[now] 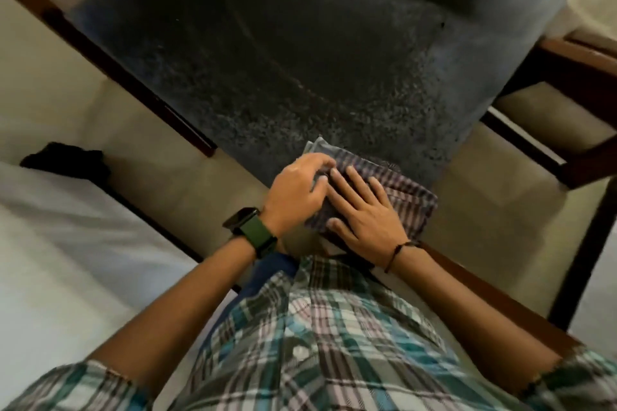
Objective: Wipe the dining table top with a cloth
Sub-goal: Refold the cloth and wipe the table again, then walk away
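A dark speckled stone table top (267, 60) runs away from me across the middle of the view. A folded checked cloth (404, 190) lies on its near corner. My right hand (364, 213) rests flat on the cloth with its fingers spread. My left hand (298, 190), with a green-strapped watch on the wrist, curls its fingers over the cloth's left edge. The two hands touch each other on the cloth.
A wooden chair (567, 130) with a pale seat stands at the right of the table. Another dark wooden chair rail (110, 67) runs along the left side. A white surface with a black object (70, 160) lies at the left.
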Demonstrator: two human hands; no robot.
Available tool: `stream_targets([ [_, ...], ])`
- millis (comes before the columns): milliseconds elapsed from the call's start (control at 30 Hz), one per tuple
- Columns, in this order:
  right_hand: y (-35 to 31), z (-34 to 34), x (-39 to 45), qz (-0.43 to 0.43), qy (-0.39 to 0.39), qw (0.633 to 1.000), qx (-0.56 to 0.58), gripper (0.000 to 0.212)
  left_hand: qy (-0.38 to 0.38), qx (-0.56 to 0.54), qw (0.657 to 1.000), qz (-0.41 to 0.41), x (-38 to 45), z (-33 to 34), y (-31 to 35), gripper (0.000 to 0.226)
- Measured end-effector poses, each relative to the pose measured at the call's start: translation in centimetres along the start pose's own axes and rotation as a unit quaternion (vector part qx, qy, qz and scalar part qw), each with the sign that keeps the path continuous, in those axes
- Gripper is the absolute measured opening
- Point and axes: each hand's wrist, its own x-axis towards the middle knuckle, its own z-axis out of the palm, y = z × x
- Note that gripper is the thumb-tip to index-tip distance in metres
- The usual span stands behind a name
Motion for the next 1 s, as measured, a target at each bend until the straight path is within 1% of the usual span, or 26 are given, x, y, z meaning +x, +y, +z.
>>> stream_targets([
  [67, 0.7, 0.6, -2.4, -0.036, -0.006, 0.999, -0.015, 0.057, -0.055, 0.030, 0.997, 0.033, 0.5, 0.3, -0.1, 0.030],
  [100, 0.7, 1.1, -3.4, -0.050, -0.006, 0.998, -0.027, 0.057, -0.067, 0.032, 0.997, 0.038, 0.6, 0.4, -0.3, 0.029],
  [133, 0.5, 1.4, -3.9, -0.055, -0.002, 0.998, -0.037, 0.057, -0.063, 0.025, 0.997, 0.038, 0.7, 0.4, -0.4, 0.029],
  [200, 0.1, 1.7, -3.3, -0.060, 0.002, 0.997, -0.049, 0.054, -0.021, 0.001, 1.000, 0.017, 1.1, -0.3, -0.6, 0.028],
  [267, -0.4, 1.1, -1.1, -0.065, 0.012, 0.997, -0.050, 0.051, 0.029, -0.016, 0.999, -0.019, 1.6, -1.5, -0.8, 0.026],
  [333, -0.7, 0.5, 1.8, -0.057, 0.021, 0.997, -0.042, 0.052, 0.058, -0.015, 0.997, -0.044, 2.2, -2.6, -1.3, 0.025],
  [433, -0.6, -0.7, 6.0, -0.033, 0.007, 0.999, -0.025, 0.054, 0.061, -0.009, 0.996, -0.064, 3.0, -3.8, -1.6, 0.024],
  [567, 1.0, -2.6, 11.9, -0.009, -0.008, 0.999, -0.040, 0.050, 0.095, -0.022, 0.993, -0.060, 3.7, -4.5, -1.8, 0.024],
  [633, 2.1, -3.8, 14.8, 0.008, -0.017, 0.999, -0.042, 0.048, 0.087, -0.040, 0.994, -0.060, 3.8, -4.5, -1.8, 0.024],
  [700, 2.4, -4.3, 15.9, 0.016, -0.029, 0.999, -0.038, 0.047, 0.066, -0.048, 0.996, -0.042, 4.2, -4.7, -1.8, 0.024],
  [767, 1.7, -3.9, 13.9, 0.029, -0.017, 0.999, -0.019, 0.049, 0.028, -0.050, 0.998, -0.014, 4.6, -5.0, -1.9, 0.024],
  [833, -0.5, -2.2, 8.8, 0.050, -0.001, 0.999, -0.012, 0.051, -0.022, -0.059, 0.998, 0.017, 5.3, -5.7, -2.1, 0.025],
  [867, -2.1, -1.1, 5.8, 0.056, 0.003, 0.998, -0.019, 0.050, -0.035, -0.065, 0.997, 0.031, 5.6, -6.3, -2.3, 0.025],
  [933, -5.3, 1.1, 0.6, 0.079, 0.000, 0.997, -0.022, 0.047, -0.044, -0.075, 0.995, 0.045, 6.3, -7.4, -3.2, 0.025],
  [1000, -7.0, 2.2, -1.4, 0.111, 0.000, 0.994, -0.017, 0.046, -0.044, -0.083, 0.994, 0.049, 6.9, -8.6, -4.3, 0.025],
])
